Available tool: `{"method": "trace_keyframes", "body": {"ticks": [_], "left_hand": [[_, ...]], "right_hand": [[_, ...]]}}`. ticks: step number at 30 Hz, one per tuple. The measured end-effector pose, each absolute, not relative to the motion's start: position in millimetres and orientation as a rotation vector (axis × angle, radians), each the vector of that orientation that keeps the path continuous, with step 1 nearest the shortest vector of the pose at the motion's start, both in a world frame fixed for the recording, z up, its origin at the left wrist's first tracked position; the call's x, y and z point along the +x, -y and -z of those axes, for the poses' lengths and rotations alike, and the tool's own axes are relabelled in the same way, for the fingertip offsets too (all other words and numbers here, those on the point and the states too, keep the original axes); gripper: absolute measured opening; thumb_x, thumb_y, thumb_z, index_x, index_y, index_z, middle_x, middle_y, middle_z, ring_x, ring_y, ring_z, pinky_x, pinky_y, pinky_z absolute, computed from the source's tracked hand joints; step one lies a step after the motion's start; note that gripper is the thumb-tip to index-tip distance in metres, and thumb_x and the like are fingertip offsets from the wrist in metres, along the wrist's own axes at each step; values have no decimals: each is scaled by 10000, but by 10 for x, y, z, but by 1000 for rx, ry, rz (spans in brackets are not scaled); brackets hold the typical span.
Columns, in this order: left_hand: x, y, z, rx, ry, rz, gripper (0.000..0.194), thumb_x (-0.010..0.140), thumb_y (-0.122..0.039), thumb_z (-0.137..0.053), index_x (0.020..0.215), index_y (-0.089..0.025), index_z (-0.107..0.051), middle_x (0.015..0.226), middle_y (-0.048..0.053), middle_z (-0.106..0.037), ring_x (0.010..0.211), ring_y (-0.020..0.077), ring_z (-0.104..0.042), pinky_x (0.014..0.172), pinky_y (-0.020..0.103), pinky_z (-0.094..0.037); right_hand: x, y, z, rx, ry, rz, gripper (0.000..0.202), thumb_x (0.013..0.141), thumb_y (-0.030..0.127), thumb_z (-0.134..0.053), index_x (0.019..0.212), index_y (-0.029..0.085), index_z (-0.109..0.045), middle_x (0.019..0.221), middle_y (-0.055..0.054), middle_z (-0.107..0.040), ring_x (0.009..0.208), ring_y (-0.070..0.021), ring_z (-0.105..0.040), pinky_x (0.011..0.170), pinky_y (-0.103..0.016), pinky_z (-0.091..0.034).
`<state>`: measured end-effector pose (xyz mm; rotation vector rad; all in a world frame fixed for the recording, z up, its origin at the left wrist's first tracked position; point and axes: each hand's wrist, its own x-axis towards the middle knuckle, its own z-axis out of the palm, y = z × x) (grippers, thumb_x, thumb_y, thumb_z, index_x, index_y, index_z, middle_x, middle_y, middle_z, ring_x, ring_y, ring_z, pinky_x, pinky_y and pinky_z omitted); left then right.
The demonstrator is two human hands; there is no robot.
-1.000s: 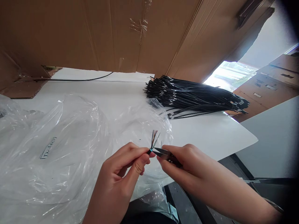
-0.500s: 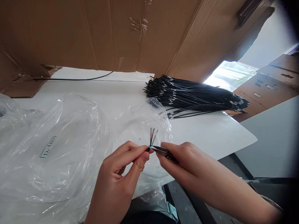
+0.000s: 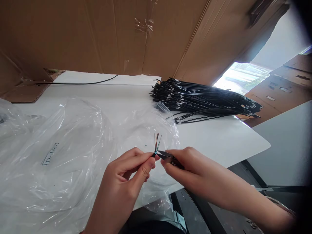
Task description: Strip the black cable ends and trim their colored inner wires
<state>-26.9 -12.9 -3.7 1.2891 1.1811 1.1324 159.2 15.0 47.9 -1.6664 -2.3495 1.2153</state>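
Note:
My left hand (image 3: 133,177) is closed, pinching a black cable (image 3: 154,154) just below its stripped end. Several thin coloured wires (image 3: 156,143), some reddish and some greenish, fan upward out of it, with a bit of bright blue at their base. My right hand (image 3: 186,162) is closed round a small pair of snips (image 3: 167,156) with dark, pointed blades. Their tips lie beside the base of the wires, with the blades slightly apart; whether they touch the wires I cannot tell. The rest of the held cable is hidden by my left hand.
A large bundle of black cables (image 3: 204,99) lies at the back right of the white table (image 3: 214,139). Clear plastic bags (image 3: 73,182) spread over the left and middle. A cardboard wall (image 3: 97,39) stands behind, with one loose black cable (image 3: 80,83) along its foot.
Both hands have shifted slightly left with the cable and the snips. The blades show a little more spread, and their tips sit marginally farther from the wires.

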Motion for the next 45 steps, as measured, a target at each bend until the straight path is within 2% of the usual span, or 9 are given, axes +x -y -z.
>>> {"method": "trace_keyframes", "body": {"ticks": [3, 8, 10, 16, 20, 25, 34, 39, 45], "left_hand": [[-262, 144, 41, 1309, -1190, -1160, 189, 921, -262, -656, 765, -296, -759, 729, -36, -569, 654, 99, -525, 607, 164, -456], [-294, 96, 64, 1189, -1146, -1043, 229, 932, -356, -650, 745, -280, -759, 738, -25, -575, 636, 111, -513, 609, 220, -439], [-309, 77, 75, 1140, -1112, -968, 262, 937, -398, -637, 744, -261, -750, 733, -13, -572, 651, 124, -512, 601, 248, -411], [-284, 67, 101, 1056, -1049, -900, 301, 937, -419, -629, 710, -236, -704, 636, -25, -518, 621, 129, -449, 611, 291, -345], [-270, 77, 114, 1073, -1080, -956, 287, 924, -411, -653, 691, -252, -706, 631, -25, -513, 667, 137, -494, 633, 284, -364], [-265, 102, 118, 1103, -1062, -1009, 206, 912, -386, -682, 745, -281, -744, 725, -30, -556, 662, 121, -475, 635, 259, -391], [-285, 119, 121, 1124, -1039, -1025, 371, 923, -381, -668, 594, -227, -592, 733, -25, -539, 718, 131, -484, 669, 243, -418], [-302, 140, 112, 1156, -1033, -1037, 298, 925, -376, -658, 656, -247, -656, 703, -24, -529, 693, 136, -468, 647, 248, -410], [-276, 120, 90, 1137, -1039, -1025, 350, 927, -332, -654, 598, -231, -592, 725, -26, -540, 706, 132, -482, 660, 243, -414]], "right_hand": [[1579, -158, -463, -1640, 2333, -1232, 333, 1015, 310, -409, 703, 200, -369, 586, 70, -375, 541, -88, -298, 449, -235, -237], [1549, -136, -287, -1641, 2528, -446, 216, 963, 205, -466, 775, 219, -360, 556, 61, -421, 501, -113, -227, 495, -308, -130], [1541, -126, -229, -1610, 2543, -317, 218, 970, 217, -471, 794, 225, -344, 545, 65, -397, 502, -119, -179, 506, -323, -100], [1543, -92, -294, -1603, 2368, -790, 282, 1014, 289, -426, 751, 224, -351, 597, 63, -469, 522, -107, -324, 479, -263, -225], [1577, -95, -379, -1622, 2232, -1031, 313, 1004, 296, -441, 710, 209, -382, 596, 73, -445, 567, -102, -304, 475, -241, -273], [1626, -66, -440, -1649, 2231, -1085, 314, 1001, 301, -445, 704, 203, -435, 585, 73, -468, 549, -87, -343, 474, -240, -281], [1624, -67, -461, -1606, 2275, -1118, 301, 983, 257, -469, 690, 198, -433, 561, 86, -474, 515, -65, -351, 452, -232, -271], [1627, -89, -475, -1632, 2329, -1138, 325, 999, 315, -456, 695, 199, -453, 551, 81, -419, 514, -77, -302, 428, -246, -259], [1610, -144, -495, -1715, 2407, -1084, 361, 1014, 392, -417, 716, 203, -486, 560, 66, -444, 515, -89, -316, 437, -269, -255]]}}
